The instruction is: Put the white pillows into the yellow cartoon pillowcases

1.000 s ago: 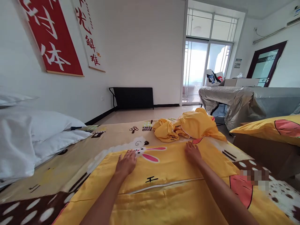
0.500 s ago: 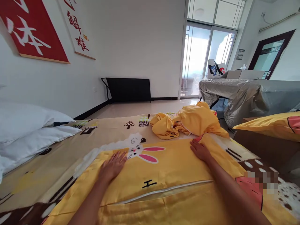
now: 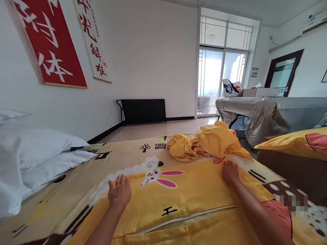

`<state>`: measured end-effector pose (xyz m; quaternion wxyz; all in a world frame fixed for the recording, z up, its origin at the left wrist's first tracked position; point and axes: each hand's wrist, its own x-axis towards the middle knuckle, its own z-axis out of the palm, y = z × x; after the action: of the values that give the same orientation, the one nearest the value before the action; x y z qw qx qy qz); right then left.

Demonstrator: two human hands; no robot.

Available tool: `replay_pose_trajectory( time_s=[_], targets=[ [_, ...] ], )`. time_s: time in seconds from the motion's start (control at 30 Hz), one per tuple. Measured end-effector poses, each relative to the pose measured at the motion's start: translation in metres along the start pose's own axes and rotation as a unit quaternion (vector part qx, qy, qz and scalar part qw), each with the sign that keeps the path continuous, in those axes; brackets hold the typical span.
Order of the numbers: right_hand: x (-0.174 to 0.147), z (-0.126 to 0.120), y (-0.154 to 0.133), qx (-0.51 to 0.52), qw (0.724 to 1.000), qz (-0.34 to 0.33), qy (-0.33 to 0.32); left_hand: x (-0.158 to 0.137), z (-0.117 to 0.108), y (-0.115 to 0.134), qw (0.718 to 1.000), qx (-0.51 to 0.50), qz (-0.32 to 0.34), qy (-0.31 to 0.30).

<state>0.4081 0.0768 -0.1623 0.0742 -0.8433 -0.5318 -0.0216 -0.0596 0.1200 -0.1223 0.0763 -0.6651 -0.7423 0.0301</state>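
A yellow pillowcase point(image 3: 201, 185) printed with a white rabbit lies spread flat on the bed in front of me. A pale zipper point(image 3: 189, 216) crosses its near part, with a gap along it. My left hand point(image 3: 119, 192) is at the left part of the pillowcase's far edge, palm down and fingers apart, holding nothing. Over by the far right corner, my right hand point(image 3: 230, 173) rests on the cloth with its fingers slightly bent. Just beyond it, a crumpled yellow cloth point(image 3: 214, 139) sits in a heap.
White pillows point(image 3: 51, 146) are piled at the left of the patterned bedspread point(image 3: 130, 149). A yellow pillow point(image 3: 293, 143) lies on a brown box-like surface at right. Behind stands a table under silvery sheeting point(image 3: 265, 112), and a black folded frame point(image 3: 144, 110) leans at the wall.
My left hand has moved left, away from the rabbit print. My right hand has slid right along the far edge. The view has tilted up slightly.
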Motion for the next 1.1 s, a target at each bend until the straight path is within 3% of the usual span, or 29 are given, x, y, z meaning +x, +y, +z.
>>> replay_pose_trajectory(
  time_s=[0.13,0.27,0.33,0.47,0.57,0.67,0.8,0.93,1.03,1.1],
  targets=[
    [-0.016,-0.004,-0.098,0.038,0.989,-0.141,0.000,-0.001,-0.018,0.089,0.988,-0.042,0.146,-0.015],
    [-0.037,0.008,-0.178,0.082,0.963,-0.253,-0.034,-0.016,-0.005,0.161,0.971,-0.092,0.221,-0.015],
    [-0.046,0.016,-0.189,0.103,0.953,-0.283,-0.038,-0.025,0.007,0.174,0.968,-0.112,0.225,0.002],
    [-0.050,0.025,-0.179,0.128,0.944,-0.304,-0.029,-0.031,0.024,0.176,0.969,-0.137,0.206,0.025],
    [-0.041,0.027,-0.161,0.122,0.945,-0.302,-0.042,-0.022,0.027,0.166,0.970,-0.148,0.190,0.015],
    [-0.025,0.025,-0.124,0.103,0.953,-0.276,-0.062,-0.007,0.029,0.133,0.976,-0.153,0.153,0.004],
    [-0.008,0.018,-0.039,0.069,0.977,-0.187,-0.071,0.007,0.038,0.045,0.989,-0.136,0.065,0.000],
    [-0.006,0.008,0.035,0.034,0.993,-0.102,-0.050,-0.004,0.041,-0.041,0.995,-0.099,-0.020,0.011],
    [-0.012,0.000,0.046,0.026,0.997,-0.063,-0.036,-0.019,0.031,-0.063,0.995,-0.069,-0.042,0.051],
    [-0.019,-0.005,0.029,0.027,0.998,-0.042,-0.029,-0.027,0.019,-0.052,0.995,-0.050,-0.024,0.085]
  ],
)
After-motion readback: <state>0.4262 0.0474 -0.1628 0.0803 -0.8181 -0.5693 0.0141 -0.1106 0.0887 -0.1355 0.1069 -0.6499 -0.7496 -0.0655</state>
